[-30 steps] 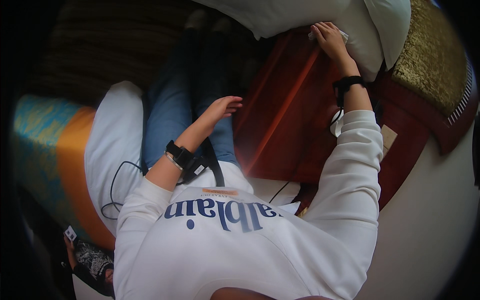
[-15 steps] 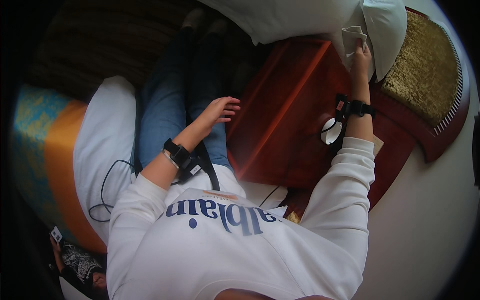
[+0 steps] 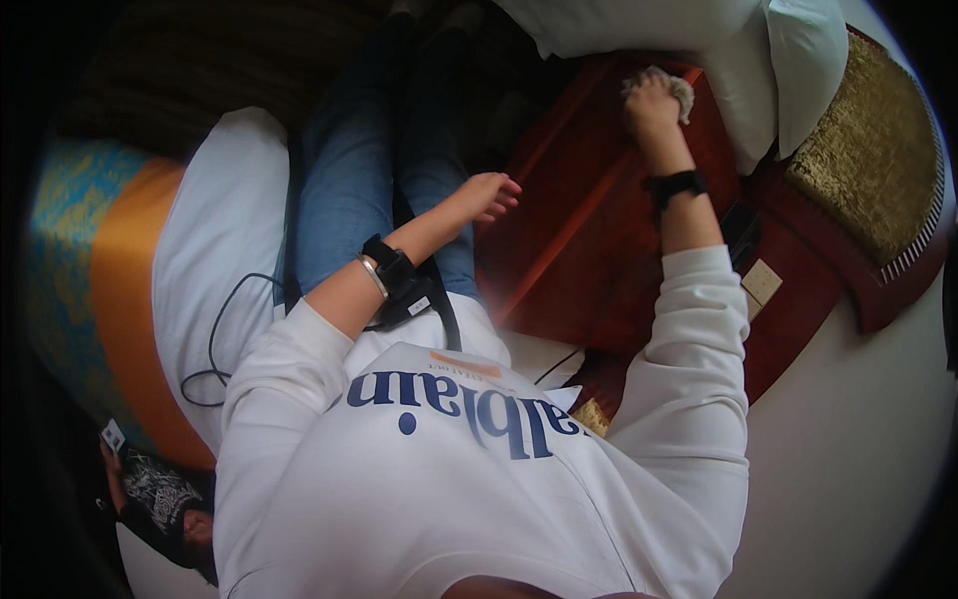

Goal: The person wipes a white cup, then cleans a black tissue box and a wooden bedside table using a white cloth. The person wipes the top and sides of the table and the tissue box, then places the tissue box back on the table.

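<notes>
My right hand (image 3: 654,108) is closed around a crumpled light cloth (image 3: 683,95), pressing it on the far end of a glossy red-brown wooden nightstand (image 3: 624,240). Part of the cloth is covered by the fingers. My left hand (image 3: 487,197) holds nothing. It hovers near the nightstand's left edge and above my jeans, its fingers stretched out close together. Dark straps with small black devices are on both wrists.
White bedding (image 3: 659,25) borders the nightstand's far end, beside a curved headboard with a gold panel (image 3: 873,150). To the left lies a bed with an orange and blue runner (image 3: 130,270). A cable (image 3: 215,339) loops there. Another person (image 3: 165,504) holds a small white device at lower left.
My right hand has come left and nearer, from beside the white bedding onto the nightstand; the cloth is now bunched under it. The white oval thing by my right wrist is now hidden.
</notes>
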The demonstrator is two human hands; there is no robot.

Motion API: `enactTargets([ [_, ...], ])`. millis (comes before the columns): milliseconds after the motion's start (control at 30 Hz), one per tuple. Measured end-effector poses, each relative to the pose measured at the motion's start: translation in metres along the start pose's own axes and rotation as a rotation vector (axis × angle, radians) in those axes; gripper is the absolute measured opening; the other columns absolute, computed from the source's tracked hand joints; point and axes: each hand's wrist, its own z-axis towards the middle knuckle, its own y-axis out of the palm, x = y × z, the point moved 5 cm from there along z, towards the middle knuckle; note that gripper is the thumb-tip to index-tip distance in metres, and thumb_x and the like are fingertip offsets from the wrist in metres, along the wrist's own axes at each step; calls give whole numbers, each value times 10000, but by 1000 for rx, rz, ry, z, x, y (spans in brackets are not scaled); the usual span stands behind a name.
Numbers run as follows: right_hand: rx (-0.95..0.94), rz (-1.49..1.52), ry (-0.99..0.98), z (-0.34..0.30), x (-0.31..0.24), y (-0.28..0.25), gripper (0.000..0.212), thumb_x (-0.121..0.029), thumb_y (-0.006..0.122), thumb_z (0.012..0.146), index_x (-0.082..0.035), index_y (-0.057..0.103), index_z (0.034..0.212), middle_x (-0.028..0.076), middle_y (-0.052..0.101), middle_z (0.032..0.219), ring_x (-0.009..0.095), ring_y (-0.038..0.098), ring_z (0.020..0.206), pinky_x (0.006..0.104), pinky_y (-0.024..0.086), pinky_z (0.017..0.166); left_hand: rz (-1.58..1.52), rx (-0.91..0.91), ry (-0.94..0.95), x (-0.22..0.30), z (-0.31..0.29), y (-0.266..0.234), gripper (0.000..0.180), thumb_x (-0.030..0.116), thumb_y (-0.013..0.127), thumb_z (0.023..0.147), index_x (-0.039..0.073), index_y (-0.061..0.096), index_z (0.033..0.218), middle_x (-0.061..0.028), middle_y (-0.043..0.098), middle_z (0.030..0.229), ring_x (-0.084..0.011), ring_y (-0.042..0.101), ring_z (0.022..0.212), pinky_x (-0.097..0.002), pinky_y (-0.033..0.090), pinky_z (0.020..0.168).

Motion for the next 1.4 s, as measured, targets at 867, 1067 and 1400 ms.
enactTargets([
  [867, -328, 89, -284, 6, -37, 27, 439, -255, 410, 927, -234, 404, 1366, 39, 407, 1401, 223, 320, 1333, 429, 278, 1089, -42, 106, 89, 0, 2, -4, 280, 113, 440, 852, 62, 626, 1054, -68, 657, 902, -139, 598, 754, -263, 480, 666],
  [1067, 69, 115, -211, 44, 0, 35, 365, -214, 463, 884, -82, 499, 1222, 141, 491, 1293, 298, 429, 1250, 419, 327, 1062, -79, 211, 308, 2, 15, -26, 301, 119, 416, 864, 44, 610, 1082, -70, 651, 969, -119, 584, 819, -243, 463, 726],
  [1400, -109, 191, -96, -12, -81, 36, 636, -430, 568, 829, -18, 442, 1297, 167, 395, 1385, 319, 282, 1339, 443, 201, 1097, -72, 222, 180, 27, -11, -33, 329, 155, 398, 891, 72, 548, 1172, -42, 649, 1012, -86, 568, 823, -221, 442, 725],
])
